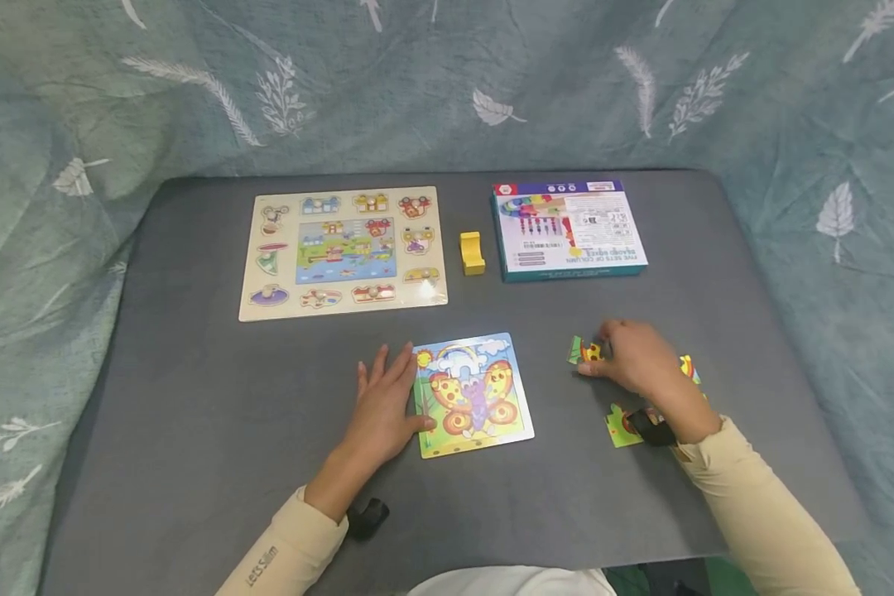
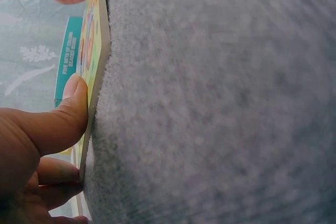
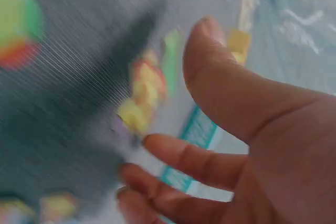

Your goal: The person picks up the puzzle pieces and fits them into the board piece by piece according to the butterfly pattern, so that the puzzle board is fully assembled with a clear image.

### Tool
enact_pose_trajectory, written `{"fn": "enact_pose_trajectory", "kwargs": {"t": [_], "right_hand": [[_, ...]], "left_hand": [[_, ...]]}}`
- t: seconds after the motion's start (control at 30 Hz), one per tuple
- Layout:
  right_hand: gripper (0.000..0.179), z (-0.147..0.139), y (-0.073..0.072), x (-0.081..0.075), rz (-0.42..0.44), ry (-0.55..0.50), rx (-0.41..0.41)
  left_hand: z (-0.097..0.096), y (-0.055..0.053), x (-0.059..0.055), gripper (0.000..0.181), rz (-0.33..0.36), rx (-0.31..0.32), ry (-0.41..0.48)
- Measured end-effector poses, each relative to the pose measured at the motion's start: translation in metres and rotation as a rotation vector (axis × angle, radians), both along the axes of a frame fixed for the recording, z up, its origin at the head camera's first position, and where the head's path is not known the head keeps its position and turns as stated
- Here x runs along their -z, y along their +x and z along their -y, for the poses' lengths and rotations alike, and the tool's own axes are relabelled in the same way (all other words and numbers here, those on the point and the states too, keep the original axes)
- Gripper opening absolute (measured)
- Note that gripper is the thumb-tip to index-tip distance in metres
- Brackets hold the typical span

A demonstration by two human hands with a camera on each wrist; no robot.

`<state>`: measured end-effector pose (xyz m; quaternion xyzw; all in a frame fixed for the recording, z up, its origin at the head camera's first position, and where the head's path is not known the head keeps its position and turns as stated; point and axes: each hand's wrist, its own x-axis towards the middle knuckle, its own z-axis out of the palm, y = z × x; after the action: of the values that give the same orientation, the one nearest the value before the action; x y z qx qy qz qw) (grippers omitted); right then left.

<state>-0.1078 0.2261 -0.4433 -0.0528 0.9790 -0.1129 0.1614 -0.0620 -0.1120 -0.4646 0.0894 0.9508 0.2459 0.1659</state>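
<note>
My left hand [image 1: 387, 406] rests at the left edge of a square butterfly puzzle board [image 1: 477, 406]. Its thumb [image 2: 73, 111] lies over the board's face while the other fingers stretch along the edge. To the right, my right hand [image 1: 636, 360] hovers close over a yellow, red and green puzzle piece [image 1: 590, 353]. In the right wrist view, thumb and fingers stand apart, with that blurred piece [image 3: 144, 93] just beyond the fingertips. A green piece with a red patch [image 1: 622, 426] lies beside the right wrist. Another colourful piece [image 1: 689, 368] shows partly behind the hand.
A wooden knob puzzle [image 1: 276, 273] with vehicle shapes lies at the back left. Beside it stand a yellow curved block [image 1: 473, 253] and a flat boxed bead set [image 1: 574, 232]. A leaf-patterned cloth [image 1: 447, 91] hangs behind the grey table [image 1: 194, 430].
</note>
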Motion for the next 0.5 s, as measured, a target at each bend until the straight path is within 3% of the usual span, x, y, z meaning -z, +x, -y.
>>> {"fn": "enact_pose_trajectory", "kwargs": {"t": [0.13, 0.27, 0.4, 0.5], "right_hand": [[0.048, 0.002, 0.002, 0.007, -0.033, -0.037, -0.024], [0.033, 0.008, 0.0, 0.014, -0.133, -0.127, -0.006], [0.022, 0.033, -0.006, 0.01, -0.173, -0.308, -0.045], [0.015, 0.064, -0.007, 0.005, -0.104, -0.474, -0.129]], "left_hand": [[0.001, -0.001, -0.001, 0.095, -0.01, -0.009, -0.001], [0.0, 0.0, 0.0, 0.095, -0.014, 0.001, -0.002], [-0.001, 0.001, -0.001, 0.094, -0.008, -0.006, 0.01], [-0.002, 0.0, -0.001, 0.094, -0.016, -0.009, 0.012]]}}
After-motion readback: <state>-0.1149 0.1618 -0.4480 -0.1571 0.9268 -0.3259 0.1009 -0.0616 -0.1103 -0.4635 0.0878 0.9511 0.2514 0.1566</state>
